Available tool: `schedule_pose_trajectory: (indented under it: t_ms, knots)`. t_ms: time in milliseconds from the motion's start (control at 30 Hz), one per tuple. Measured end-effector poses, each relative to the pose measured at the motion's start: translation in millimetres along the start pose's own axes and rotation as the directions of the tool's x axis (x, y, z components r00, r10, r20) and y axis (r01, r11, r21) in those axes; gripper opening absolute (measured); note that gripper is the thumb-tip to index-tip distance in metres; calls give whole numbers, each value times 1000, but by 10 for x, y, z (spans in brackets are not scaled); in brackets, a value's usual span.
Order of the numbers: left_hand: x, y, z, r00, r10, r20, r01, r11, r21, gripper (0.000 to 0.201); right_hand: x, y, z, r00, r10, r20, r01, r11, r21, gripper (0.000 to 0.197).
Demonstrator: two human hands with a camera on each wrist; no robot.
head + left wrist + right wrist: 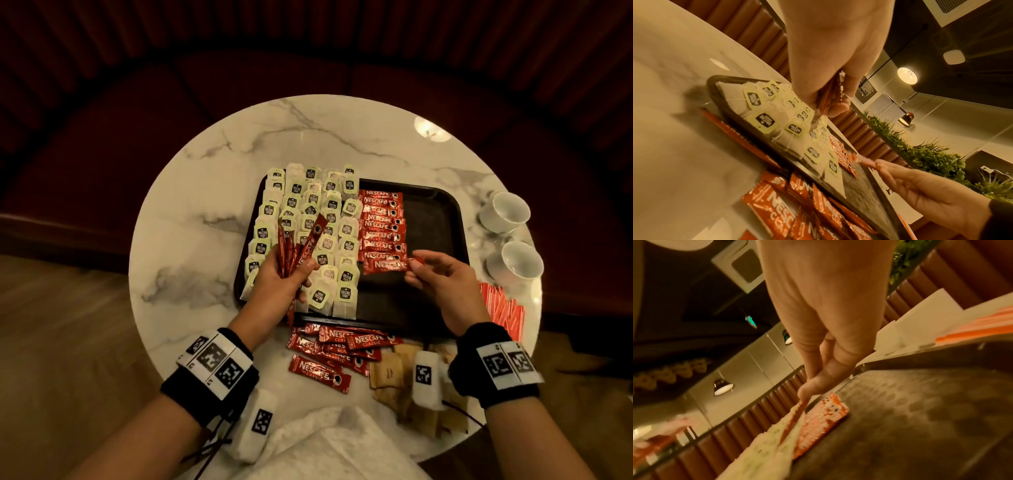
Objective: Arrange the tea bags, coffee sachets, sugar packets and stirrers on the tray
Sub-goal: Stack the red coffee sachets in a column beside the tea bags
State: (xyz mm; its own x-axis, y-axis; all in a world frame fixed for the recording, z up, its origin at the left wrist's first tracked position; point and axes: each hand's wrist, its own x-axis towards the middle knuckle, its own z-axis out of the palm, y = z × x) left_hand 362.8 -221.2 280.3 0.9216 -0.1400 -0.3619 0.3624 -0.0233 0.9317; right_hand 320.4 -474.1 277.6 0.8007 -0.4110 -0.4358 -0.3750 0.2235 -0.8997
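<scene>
The right hand (pixel 830 318) pinches a red sachet (pixel 795 417) by its end at the fingertips (pixel 807 389). Just beyond the grip, a row of sachets (pixel 824 420) lies on the dark tray (pixel 920 418), with blurred tea bags (pixel 760 449) beside it, under the sachet's far end.

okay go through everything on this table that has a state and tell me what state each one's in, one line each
Tray: left part covered by tea bags, right part bare.
Tea bags: laid in overlapping rows.
Coffee sachet column: lined up beside the tea bags.
Left hand: grips a fan of coffee sachets.
Right hand: pinches one sachet at the column's near end.
Loose sachets: heaped off the tray.
Sugar packets: piled off the tray.
Stirrers: off the tray.
Cups: upright.
</scene>
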Motion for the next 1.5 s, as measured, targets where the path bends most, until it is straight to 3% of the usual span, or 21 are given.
schedule_pose_trajectory:
  t_ms: [167,333,567,767,867,933,1000,1067,1167,1233,1400,1500]
  knots:
    - [-15,-12,-13,1000,12,3,-12,1000,16,34,234,152,-129,997,21,-75,-45,936,-349,23]
    - [-11,9,3,999,32,-8,-31,999,35,31,369,194,-67,989,-130,-64,44,689,-723,15]
    - [-20,-2,-13,1000,26,-13,-26,999,21,32,513,242,36,984,-173,-45,68,599,-798,19]
    - [-28,3,-16,1000,22,8,-22,1000,13,31,542,213,78,989,-131,-66,24,587,-809,22]
    - [-28,1,-17,1000,12,28,-12,1000,2,29,466,136,104,982,-174,-72,40,566,-824,27]
    - [-36,7,-17,998,-7,57,7,1000,8,25,354,27,168,979,-203,-20,117,641,-759,29]
    - [-59,28,-1,994,-33,102,31,999,15,20,189,-104,280,981,-165,106,195,772,-605,29]
    - [-82,52,29,987,-47,155,46,999,12,14,-17,-220,430,961,-86,264,191,894,-406,33]
    - [-100,59,53,972,-71,226,65,997,35,17,-203,-238,582,915,-64,398,159,964,-212,32]
    - [-113,65,49,965,-86,247,79,996,41,21,-232,-203,595,917,-99,388,167,975,-147,21]
    - [-122,104,16,965,-93,247,127,984,-126,20,-262,-136,487,932,-46,360,47,999,8,23]
    - [-88,91,-30,972,-91,217,141,963,-230,33,-244,-95,342,965,-2,262,-25,995,98,19]
